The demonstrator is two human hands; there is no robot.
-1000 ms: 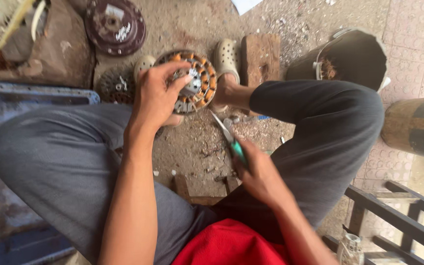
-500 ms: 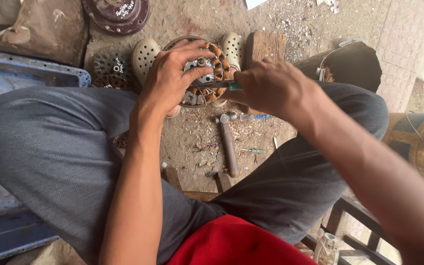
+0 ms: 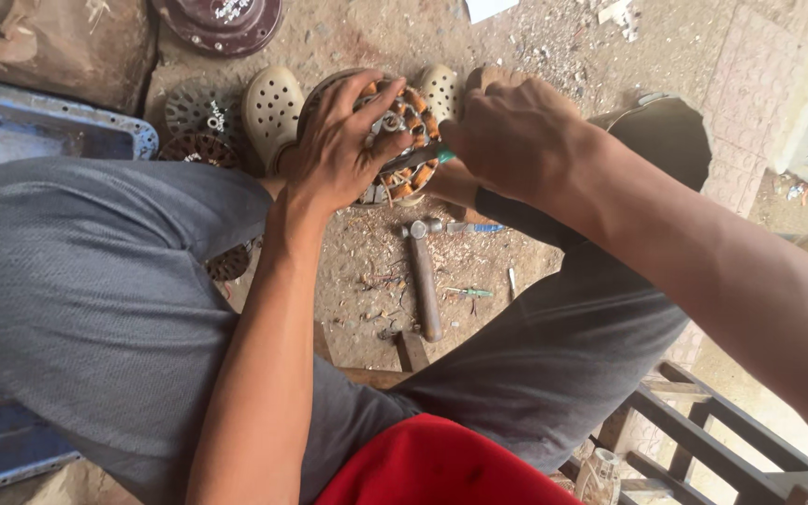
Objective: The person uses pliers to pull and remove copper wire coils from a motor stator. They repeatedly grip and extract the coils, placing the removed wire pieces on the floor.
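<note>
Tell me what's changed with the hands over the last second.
The right hand rose from the lap, carrying the green-handled tool up to the round copper-wound motor part; its tip now meets the part. The left hand stayed gripping that part. The hammer now shows on the ground.

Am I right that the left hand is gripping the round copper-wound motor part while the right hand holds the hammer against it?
Not quite. The left hand does grip the copper-wound motor part, but the right hand holds a green-handled tool against it, not the hammer. The hammer lies untouched on the ground between the legs, as the head view shows.
</note>
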